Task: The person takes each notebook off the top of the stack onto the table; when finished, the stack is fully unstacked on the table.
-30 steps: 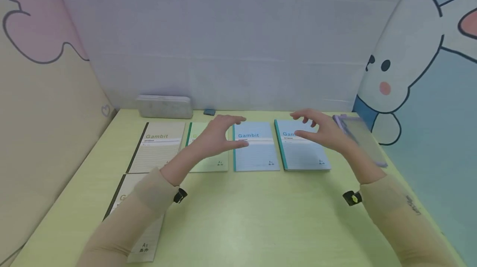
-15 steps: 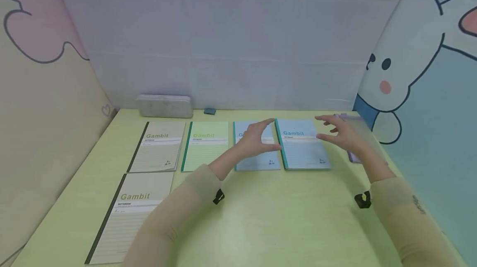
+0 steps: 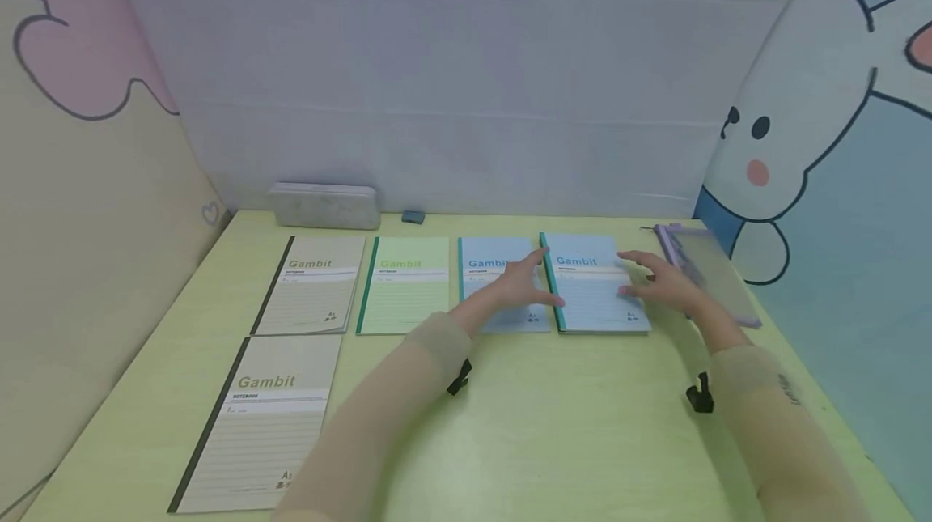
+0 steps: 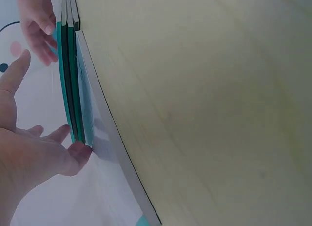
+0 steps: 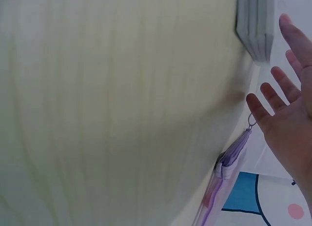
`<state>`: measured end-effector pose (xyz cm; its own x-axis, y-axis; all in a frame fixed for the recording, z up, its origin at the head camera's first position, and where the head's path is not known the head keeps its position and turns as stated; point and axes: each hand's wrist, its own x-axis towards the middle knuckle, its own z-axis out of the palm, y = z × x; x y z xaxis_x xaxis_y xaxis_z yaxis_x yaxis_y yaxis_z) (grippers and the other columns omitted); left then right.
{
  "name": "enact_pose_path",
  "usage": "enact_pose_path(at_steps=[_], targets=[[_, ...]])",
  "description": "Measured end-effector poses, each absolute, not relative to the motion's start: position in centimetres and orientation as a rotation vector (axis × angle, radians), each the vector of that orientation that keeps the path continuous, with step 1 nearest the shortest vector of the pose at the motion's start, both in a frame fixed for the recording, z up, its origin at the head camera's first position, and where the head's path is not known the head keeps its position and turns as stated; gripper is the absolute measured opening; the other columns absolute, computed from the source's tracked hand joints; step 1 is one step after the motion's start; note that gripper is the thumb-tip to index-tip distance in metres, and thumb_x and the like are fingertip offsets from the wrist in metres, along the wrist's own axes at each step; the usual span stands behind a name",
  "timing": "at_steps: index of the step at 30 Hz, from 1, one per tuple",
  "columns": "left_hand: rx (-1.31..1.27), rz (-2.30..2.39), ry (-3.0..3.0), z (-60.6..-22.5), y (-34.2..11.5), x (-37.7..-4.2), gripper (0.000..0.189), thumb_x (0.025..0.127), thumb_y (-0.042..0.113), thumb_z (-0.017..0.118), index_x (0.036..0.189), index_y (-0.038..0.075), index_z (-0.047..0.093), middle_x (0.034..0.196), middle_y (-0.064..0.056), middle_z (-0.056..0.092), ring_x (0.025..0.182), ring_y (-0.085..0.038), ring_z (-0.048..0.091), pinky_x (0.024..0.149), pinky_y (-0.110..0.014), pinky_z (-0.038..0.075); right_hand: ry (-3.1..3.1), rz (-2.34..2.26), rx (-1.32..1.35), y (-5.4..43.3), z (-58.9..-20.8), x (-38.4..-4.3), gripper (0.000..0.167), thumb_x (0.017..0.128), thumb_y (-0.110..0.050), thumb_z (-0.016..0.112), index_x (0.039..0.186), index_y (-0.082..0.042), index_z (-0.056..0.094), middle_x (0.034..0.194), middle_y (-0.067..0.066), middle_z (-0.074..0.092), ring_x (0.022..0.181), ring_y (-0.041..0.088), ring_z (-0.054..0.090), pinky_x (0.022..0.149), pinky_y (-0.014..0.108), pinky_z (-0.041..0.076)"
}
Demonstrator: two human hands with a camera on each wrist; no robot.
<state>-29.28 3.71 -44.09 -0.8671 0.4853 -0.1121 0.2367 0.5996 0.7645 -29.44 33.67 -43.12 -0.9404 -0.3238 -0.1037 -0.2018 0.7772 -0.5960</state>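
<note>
Rightmost notebook stack [image 3: 595, 287] lies between left grip [image 3: 518, 283] and right grip [image 3: 667, 284].

Head view: illumination is diffuse and even; soft shadows and faint sheen lie on the surface [image 3: 561, 417]. Fine print on the rightmost blue notebook [image 3: 593, 287] is indistinct. Wrist views: dimmer, low contrast.

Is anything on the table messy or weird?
Nothing looks spilled or broken. One gray notebook stands out: it lies alone in front of the row of other notebooks. The blue stack also looks thicker than its neighbors, since several are piled up there.
</note>
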Motion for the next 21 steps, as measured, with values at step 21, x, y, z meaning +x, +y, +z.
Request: enact_pose_path(at_steps=[21], targets=[[0.630,1.137,2.563,-44.7,5.4,-29.4,0.099,0.075,0.034,0.079,0.152,0.030,0.016,0.154,-0.001,0.027,0.139,-0.035,0.023,0.107,-0.057,0.026,2.719,-0.879,-0.314,33.9,-43.9,-29.7,0.083,0.082,-0.045,0.069,0.148,-0.012,0.031,0.150,0.027,0.022,0.133,0.053,0.024,0.104,0.063,0.024]])
